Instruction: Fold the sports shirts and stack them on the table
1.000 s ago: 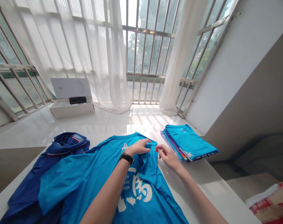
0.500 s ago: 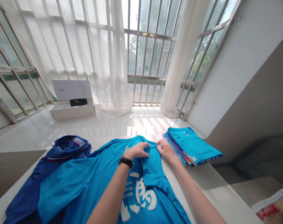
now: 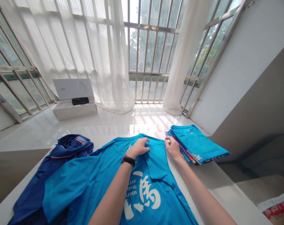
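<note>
A bright blue T-shirt [image 3: 109, 175] with white lettering and large white characters is spread on the white surface. Its right sleeve is folded inward over the chest; the left sleeve lies outstretched. My left hand [image 3: 140, 147], a black-strapped watch [image 3: 128, 160] on its wrist, rests on the shirt just below the collar, thumb and fingers apart. At the folded shoulder edge, my right hand [image 3: 172, 148] pinches the fabric. Close beside it lies a stack of folded shirts [image 3: 198, 142], blue on top with purple and multicoloured layers beneath.
A dark blue collared shirt [image 3: 71, 147] lies at the left, partly under the blue sleeve. Farther back stands an open white box [image 3: 75, 111] holding a black device [image 3: 80, 101]. Sheer curtains [image 3: 104, 56] hang before barred windows. A red-and-white package [image 3: 279, 207] sits at lower right.
My right hand has moved slightly right with the shoulder edge, and the folded part lies wider and smoother. My left hand stays near the collar. The camera view has shifted a little.
</note>
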A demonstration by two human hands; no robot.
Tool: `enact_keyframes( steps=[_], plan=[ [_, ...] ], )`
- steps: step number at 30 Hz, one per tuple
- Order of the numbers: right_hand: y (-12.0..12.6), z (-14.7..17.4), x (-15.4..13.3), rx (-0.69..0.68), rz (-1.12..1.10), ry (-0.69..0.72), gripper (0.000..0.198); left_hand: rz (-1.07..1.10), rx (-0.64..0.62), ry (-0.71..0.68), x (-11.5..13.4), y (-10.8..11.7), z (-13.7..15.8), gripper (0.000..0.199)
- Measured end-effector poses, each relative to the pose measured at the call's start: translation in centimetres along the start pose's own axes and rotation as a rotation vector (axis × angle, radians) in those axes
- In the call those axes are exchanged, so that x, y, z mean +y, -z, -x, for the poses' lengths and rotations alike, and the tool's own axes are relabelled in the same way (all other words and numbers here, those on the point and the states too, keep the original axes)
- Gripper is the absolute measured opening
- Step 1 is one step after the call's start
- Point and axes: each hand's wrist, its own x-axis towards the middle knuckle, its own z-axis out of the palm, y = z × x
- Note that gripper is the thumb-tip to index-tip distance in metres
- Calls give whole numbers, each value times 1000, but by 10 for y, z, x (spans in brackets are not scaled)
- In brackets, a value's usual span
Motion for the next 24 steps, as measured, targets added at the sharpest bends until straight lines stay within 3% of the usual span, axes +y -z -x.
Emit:
enact_keyframes(
  steps=[4, 12, 19, 24],
  plan=[
    [1, 2, -5, -38, 13, 78, 31, -8, -62, 6, 4, 9, 4, 45],
    [-2, 7, -5, -111, 80, 107, 24, 45, 15, -47, 9, 23, 6, 40],
    [-1, 7, -4, -102, 95, 95, 24, -64, -45, 34, -7, 18, 5, 35],
    [-2, 6, -6, -78, 56, 83, 28, -157, 76, 0, 4, 7, -1, 33]
  ],
)
